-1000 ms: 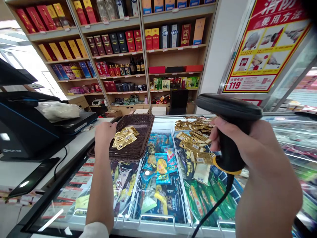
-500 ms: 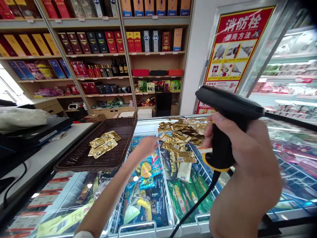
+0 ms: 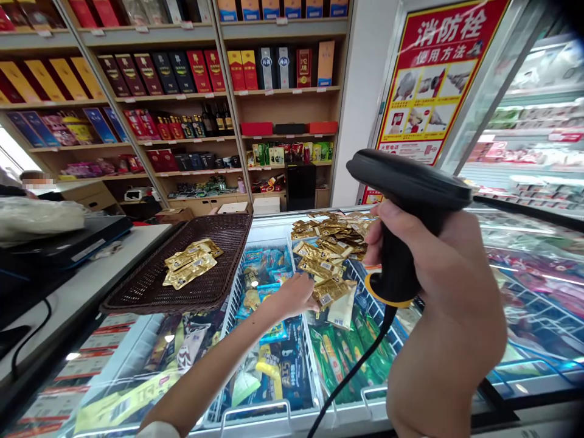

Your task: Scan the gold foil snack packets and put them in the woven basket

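Note:
My right hand (image 3: 438, 261) is wrapped round the handle of a black barcode scanner (image 3: 406, 182), held up above the freezer with its cord hanging down. My left hand (image 3: 298, 295) reaches over the freezer, its fingers closed on the near end of a gold packet (image 3: 331, 293). Beyond that packet lies a heap of similar gold packets (image 3: 337, 237) on the glass. Several more gold packets (image 3: 191, 263) rest in a dark brown woven basket (image 3: 137, 292) to the left.
Below, the chest freezer's wire baskets (image 3: 298, 365) hold blue and green frozen packs. A counter (image 3: 148, 234) with a black device stands at left. Shelves (image 3: 283, 94) of boxes line the back wall, beside a red poster (image 3: 433, 85). Part of another person (image 3: 39, 182) shows far left.
My left hand has moved right and down to the nearest gold packet, which is now turned at an angle in its fingers. The scanner in my right hand has shifted slightly left.

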